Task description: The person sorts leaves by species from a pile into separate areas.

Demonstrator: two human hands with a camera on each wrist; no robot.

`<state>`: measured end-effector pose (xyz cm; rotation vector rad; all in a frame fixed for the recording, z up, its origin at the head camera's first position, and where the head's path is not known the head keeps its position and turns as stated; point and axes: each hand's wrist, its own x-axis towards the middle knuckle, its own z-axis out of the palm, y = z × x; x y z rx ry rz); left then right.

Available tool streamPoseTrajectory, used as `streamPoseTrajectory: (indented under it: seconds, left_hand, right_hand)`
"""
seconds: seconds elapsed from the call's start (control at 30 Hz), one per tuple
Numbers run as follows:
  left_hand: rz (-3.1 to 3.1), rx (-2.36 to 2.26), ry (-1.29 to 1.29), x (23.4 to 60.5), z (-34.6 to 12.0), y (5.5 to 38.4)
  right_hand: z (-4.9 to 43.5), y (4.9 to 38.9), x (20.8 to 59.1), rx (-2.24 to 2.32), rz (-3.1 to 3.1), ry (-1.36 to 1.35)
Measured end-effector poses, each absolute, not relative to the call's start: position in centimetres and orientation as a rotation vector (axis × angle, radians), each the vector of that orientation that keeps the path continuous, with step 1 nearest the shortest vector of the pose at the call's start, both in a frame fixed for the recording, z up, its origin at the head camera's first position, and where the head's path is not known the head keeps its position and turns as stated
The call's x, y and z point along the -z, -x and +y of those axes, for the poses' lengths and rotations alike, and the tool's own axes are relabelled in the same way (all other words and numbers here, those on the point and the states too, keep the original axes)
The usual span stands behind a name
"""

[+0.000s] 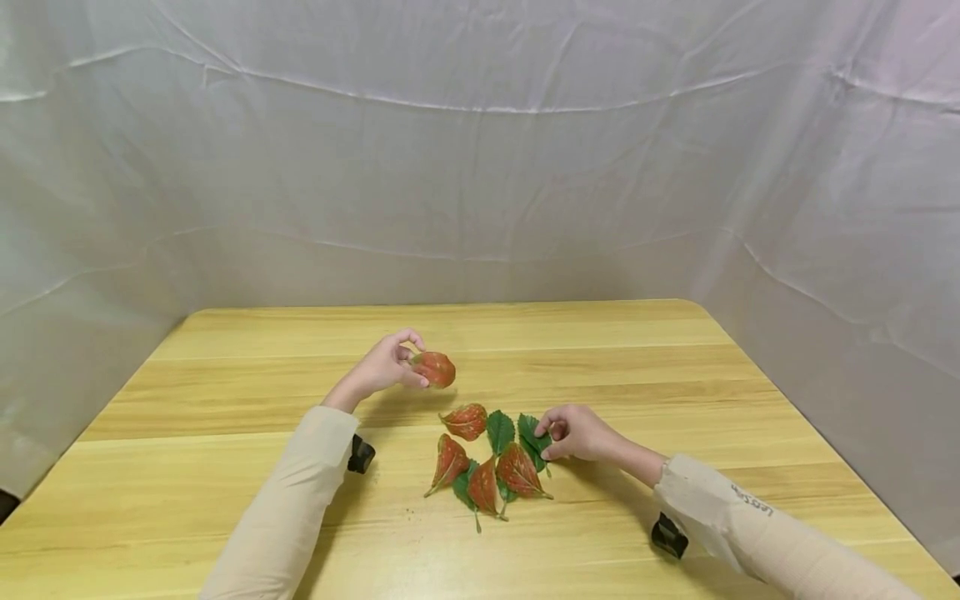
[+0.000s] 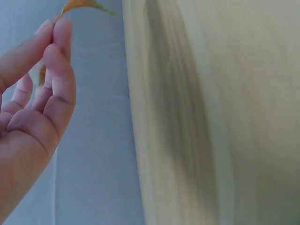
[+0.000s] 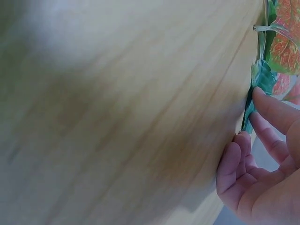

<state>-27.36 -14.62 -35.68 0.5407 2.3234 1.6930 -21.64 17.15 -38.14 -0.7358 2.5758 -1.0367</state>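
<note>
My left hand [image 1: 386, 367] pinches a red leaf [image 1: 437, 370] with green edging, raised above the table's far middle. Only part of that leaf [image 2: 79, 3] shows at the top of the left wrist view, above the thumb and fingertip. On the right, my right hand [image 1: 583, 433] has thumb and index finger on a dark green, toothed leaf [image 1: 529, 427] lying on the table. In the right wrist view the same fingers hold the green leaf's edge [image 3: 265, 77]. Several red leaves [image 1: 452, 460] and green leaves [image 1: 500, 432] lie between the hands, some overlapping.
The wooden table [image 1: 247, 367] has light and darker bands. Pale wrinkled sheeting [image 1: 450, 183] hangs behind it and along both sides. A black object [image 1: 362, 455] sits at the left wrist, another black object [image 1: 669, 536] at the right.
</note>
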Motion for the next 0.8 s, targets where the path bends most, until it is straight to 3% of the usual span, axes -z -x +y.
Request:
streamPoseTrajectory:
  seconds: [0.8]
  left_hand:
    - [2.429, -1.964, -0.370, 36.8, -17.6, 26.8]
  right_hand:
    - [17.4, 21.7, 38.2, 1.011, 2.583, 0.731]
